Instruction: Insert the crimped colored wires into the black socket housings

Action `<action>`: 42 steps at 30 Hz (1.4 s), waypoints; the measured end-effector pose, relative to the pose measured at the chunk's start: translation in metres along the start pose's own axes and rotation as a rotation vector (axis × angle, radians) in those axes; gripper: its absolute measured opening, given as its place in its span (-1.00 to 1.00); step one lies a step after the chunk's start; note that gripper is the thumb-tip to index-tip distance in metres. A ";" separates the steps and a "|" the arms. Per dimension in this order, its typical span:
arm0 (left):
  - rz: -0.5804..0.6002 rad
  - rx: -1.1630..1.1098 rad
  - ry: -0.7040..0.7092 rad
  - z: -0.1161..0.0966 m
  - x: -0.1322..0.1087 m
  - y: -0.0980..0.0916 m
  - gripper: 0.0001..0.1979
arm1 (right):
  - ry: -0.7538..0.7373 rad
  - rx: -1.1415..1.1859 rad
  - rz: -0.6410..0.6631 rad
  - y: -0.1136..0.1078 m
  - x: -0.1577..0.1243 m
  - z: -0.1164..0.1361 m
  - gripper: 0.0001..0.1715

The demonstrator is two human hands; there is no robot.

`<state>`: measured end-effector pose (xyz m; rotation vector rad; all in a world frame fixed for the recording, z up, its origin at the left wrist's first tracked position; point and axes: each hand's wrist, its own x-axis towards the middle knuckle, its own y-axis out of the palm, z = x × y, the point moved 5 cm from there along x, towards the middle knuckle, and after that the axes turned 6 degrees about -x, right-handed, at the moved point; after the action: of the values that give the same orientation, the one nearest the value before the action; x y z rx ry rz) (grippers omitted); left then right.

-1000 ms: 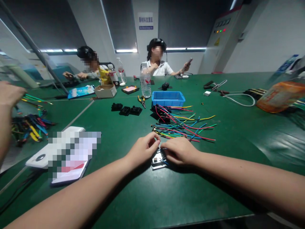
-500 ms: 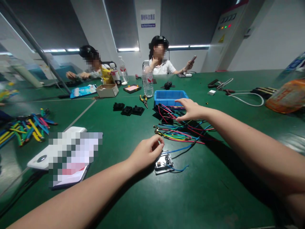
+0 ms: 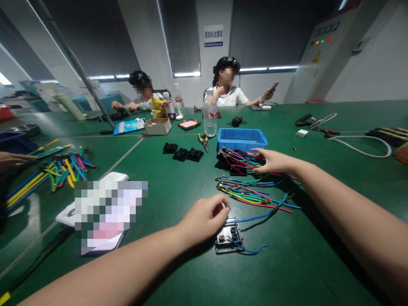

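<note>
While left hand (image 3: 204, 219) pinches connector block (image 3: 229, 239), wall sign (image 3: 213, 35) unreadable.

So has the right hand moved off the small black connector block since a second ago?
Yes. The right hand has left the small black connector block and reached forward to the coloured wires beside the blue plastic bin.

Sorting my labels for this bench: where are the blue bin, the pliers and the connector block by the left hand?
blue bin (image 3: 242, 140), head view, front wall
pliers (image 3: 203, 140), head view, handles
connector block (image 3: 228, 239), head view, top face
</note>
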<state>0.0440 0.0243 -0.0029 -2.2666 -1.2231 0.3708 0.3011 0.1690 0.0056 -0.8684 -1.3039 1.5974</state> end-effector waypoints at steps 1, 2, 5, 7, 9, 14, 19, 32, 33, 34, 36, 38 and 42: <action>0.001 0.001 -0.003 0.000 0.000 0.000 -0.86 | -0.006 0.000 0.001 0.000 0.001 -0.001 -0.11; 0.002 0.001 -0.007 0.000 0.000 0.000 -0.86 | -0.015 -0.004 -0.001 0.000 0.001 0.000 -0.26; 0.008 0.002 -0.017 0.000 0.000 0.000 -0.85 | -0.049 -0.024 -0.025 -0.002 0.004 0.006 -0.59; 0.011 0.003 -0.020 0.001 0.000 0.000 -0.86 | -0.071 -0.037 -0.034 -0.003 0.006 0.014 -0.69; 0.013 0.004 -0.019 0.001 0.000 0.000 -0.86 | -0.088 -0.052 -0.030 -0.002 0.010 0.023 -0.73; 0.010 0.005 -0.007 0.000 0.000 0.000 -0.86 | -0.087 -0.113 -0.015 0.004 0.030 0.054 -0.64; 0.012 0.007 0.002 -0.001 -0.001 0.000 -0.86 | -0.066 -0.161 -0.034 0.011 0.055 0.090 -0.63; -0.008 -0.002 0.008 -0.002 -0.002 0.000 -0.87 | 0.045 -0.273 -0.179 0.017 0.068 0.123 -0.58; -0.006 -0.005 0.010 -0.001 -0.002 0.000 -0.87 | 0.037 -0.285 -0.196 0.015 0.064 0.124 -0.57; -0.005 -0.008 0.012 -0.001 -0.002 0.000 -0.87 | 0.023 -0.292 -0.211 0.013 0.058 0.126 -0.55; -0.006 -0.013 0.015 -0.001 -0.002 0.000 -0.88 | -0.017 -0.290 -0.238 0.007 0.043 0.130 -0.44; -0.007 -0.015 0.016 -0.001 -0.002 0.000 -0.89 | -0.065 -0.271 -0.269 0.003 0.023 0.134 -0.46; -0.014 -0.009 0.016 -0.003 -0.003 -0.001 -0.88 | -0.171 -0.203 -0.314 0.004 -0.026 0.145 -0.69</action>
<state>0.0435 0.0215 0.0004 -2.2632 -1.2341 0.3427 0.1785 0.0917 0.0309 -0.6178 -1.6564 1.3294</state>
